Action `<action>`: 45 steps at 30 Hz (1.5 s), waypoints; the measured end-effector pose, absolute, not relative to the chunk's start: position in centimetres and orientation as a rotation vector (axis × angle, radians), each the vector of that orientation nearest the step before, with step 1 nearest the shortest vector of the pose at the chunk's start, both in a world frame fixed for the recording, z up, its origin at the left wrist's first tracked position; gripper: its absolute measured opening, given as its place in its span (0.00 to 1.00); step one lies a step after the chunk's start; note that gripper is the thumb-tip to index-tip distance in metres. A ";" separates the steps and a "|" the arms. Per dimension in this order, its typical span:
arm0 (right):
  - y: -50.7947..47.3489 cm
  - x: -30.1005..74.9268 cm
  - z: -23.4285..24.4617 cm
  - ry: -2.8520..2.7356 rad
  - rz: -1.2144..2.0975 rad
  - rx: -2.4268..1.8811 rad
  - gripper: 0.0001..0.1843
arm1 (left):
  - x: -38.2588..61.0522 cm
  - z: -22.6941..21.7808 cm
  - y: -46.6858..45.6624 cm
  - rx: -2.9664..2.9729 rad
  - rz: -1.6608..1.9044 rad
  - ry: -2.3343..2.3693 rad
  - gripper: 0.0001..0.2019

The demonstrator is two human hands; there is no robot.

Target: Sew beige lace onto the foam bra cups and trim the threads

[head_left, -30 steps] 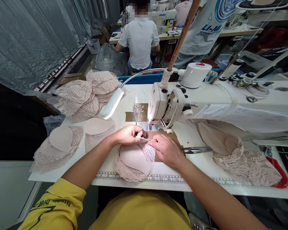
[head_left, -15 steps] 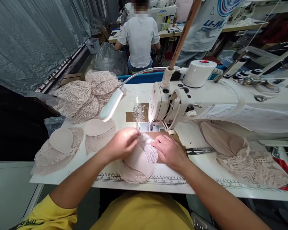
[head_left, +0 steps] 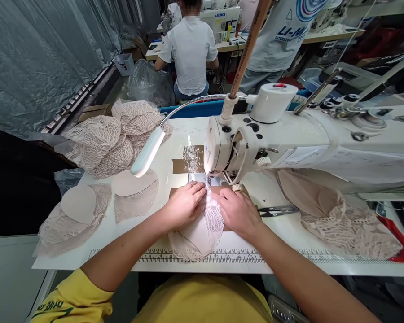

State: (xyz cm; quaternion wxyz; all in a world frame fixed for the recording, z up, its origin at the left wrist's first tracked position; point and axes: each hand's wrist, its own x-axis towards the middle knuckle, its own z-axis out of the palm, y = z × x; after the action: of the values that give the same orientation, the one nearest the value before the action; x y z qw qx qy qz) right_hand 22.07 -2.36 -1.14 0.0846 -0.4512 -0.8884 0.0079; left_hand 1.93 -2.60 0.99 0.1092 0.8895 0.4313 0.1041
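Observation:
A beige lace bra cup piece [head_left: 197,237] with a smooth pad lies on the sewing machine bed, its far edge at the lit needle area [head_left: 208,179]. From the left, my left hand [head_left: 186,204] holds it, fingers together and bent down on the cloth close to the presser foot; the thumb is mostly hidden. Gripping the lace edge on the other side is my right hand [head_left: 237,211], its index finger reaching toward the seam. Thread snips [head_left: 278,211] lie just right of that hand.
The white sewing machine [head_left: 256,139] stands ahead, with a lamp [head_left: 148,152] on a bendable neck. Stacked lace cups [head_left: 97,143] and loose pieces [head_left: 134,202] lie left. More beige lace pieces [head_left: 343,224] and red-handled scissors [head_left: 399,240] are right. A person [head_left: 191,54] sits beyond.
The cup piece's far edge has moved forward to the needle area. My left hand has gone from a raised pinch to pressing down on the cloth. My right fingers have shifted toward the foot.

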 end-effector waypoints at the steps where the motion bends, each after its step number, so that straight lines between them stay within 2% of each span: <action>1: -2.4 22.0 -1.1 -2.647 0.004 -1.345 0.19 | 1.9 0.9 -2.4 2.622 0.307 1.260 0.19; 7: -2.3 21.8 -1.2 -2.604 -0.084 -1.370 0.17 | 1.3 -0.1 -1.0 2.693 0.294 1.155 0.21; 17: -2.1 21.8 -1.4 -2.574 -0.050 -1.319 0.16 | 0.3 -0.4 0.5 2.726 0.174 1.042 0.24; 25: -1.9 22.6 -2.0 -2.470 0.036 -1.249 0.16 | 0.6 2.2 -2.1 2.686 0.328 1.124 0.15; 29: -1.8 22.9 -2.1 -2.466 0.088 -1.272 0.16 | 1.8 2.0 -3.6 2.671 0.263 1.262 0.09; 32: -1.7 23.0 -2.2 -2.436 0.123 -1.272 0.17 | 2.2 0.9 -3.8 2.707 0.279 1.328 0.11; 38: -1.8 23.1 -1.5 -2.395 0.180 -1.243 0.17 | 1.2 0.8 -3.7 2.531 0.414 1.314 0.08; 42: -2.9 23.4 -0.5 -2.573 0.321 -1.005 0.16 | 0.6 1.1 -3.7 2.432 0.455 1.300 0.08; 45: -4.2 23.6 -0.1 -2.733 0.336 -0.981 0.16 | 0.4 0.9 -3.7 2.458 0.432 1.228 0.07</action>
State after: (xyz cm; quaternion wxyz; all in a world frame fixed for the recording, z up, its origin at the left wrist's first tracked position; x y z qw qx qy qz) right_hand 23.61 -4.24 -0.12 0.1092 -0.3336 -0.9294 0.1141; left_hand 0.37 -3.68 0.95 0.1792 0.8695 0.4342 0.1528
